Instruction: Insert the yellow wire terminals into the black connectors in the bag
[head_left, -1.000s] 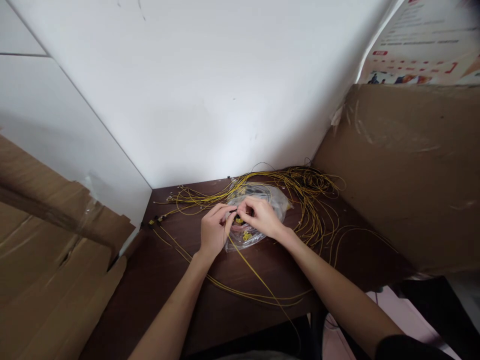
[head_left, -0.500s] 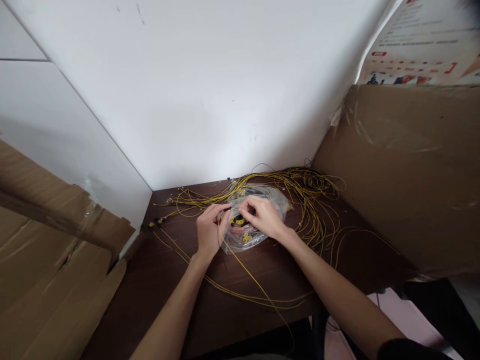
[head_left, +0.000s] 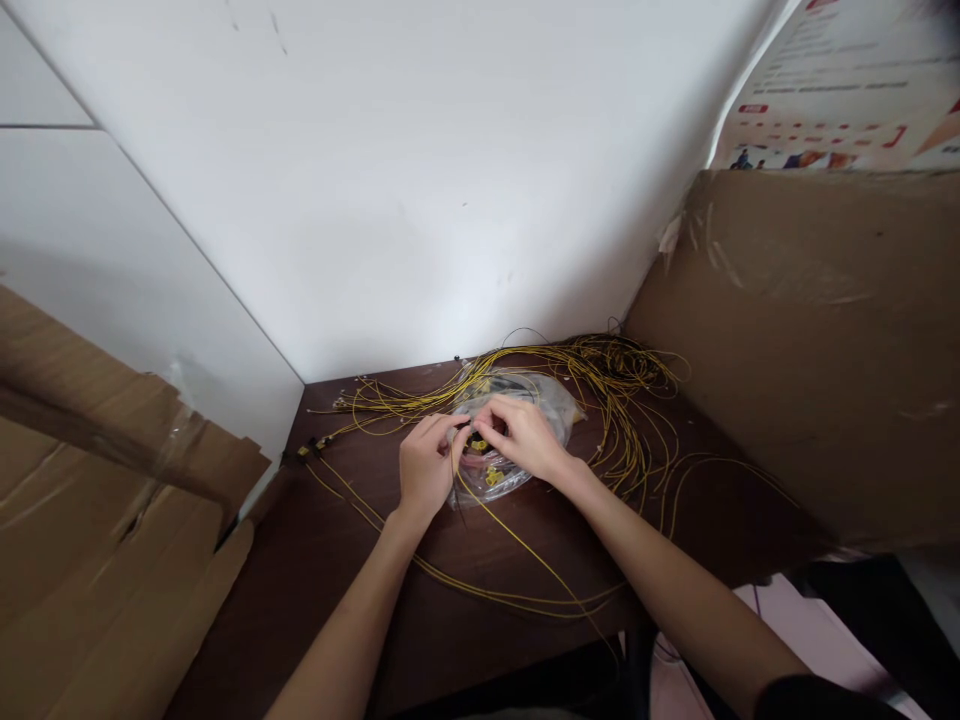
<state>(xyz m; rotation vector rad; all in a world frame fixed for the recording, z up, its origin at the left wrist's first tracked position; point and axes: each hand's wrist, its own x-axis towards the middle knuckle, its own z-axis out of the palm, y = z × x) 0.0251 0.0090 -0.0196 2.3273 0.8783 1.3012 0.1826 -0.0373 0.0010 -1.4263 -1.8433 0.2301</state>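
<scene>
My left hand (head_left: 427,462) is closed in a pinch on a thin yellow wire (head_left: 525,545), which trails from the fingers down past the table's front edge. A short dark strand hangs beside it. My right hand (head_left: 523,436) is also pinched, its fingertips meeting those of my left hand; whatever lies between them is too small to make out. Beneath both hands rests a clear plastic bag (head_left: 559,408) with yellow and black plastic pieces (head_left: 495,476) in it, partly covered by my fingers.
A bundle of yellow and black wires (head_left: 600,362) spreads over the back and right of the dark table (head_left: 330,580). Small black-and-yellow connectors (head_left: 309,450) on wires lie at left. Cardboard stands on the left (head_left: 112,500) and right (head_left: 810,360), with a white wall (head_left: 450,180) behind.
My left hand has moved right, closing the gap to my right hand so the fingertips now meet. The hanging yellow wire has shifted right with it.
</scene>
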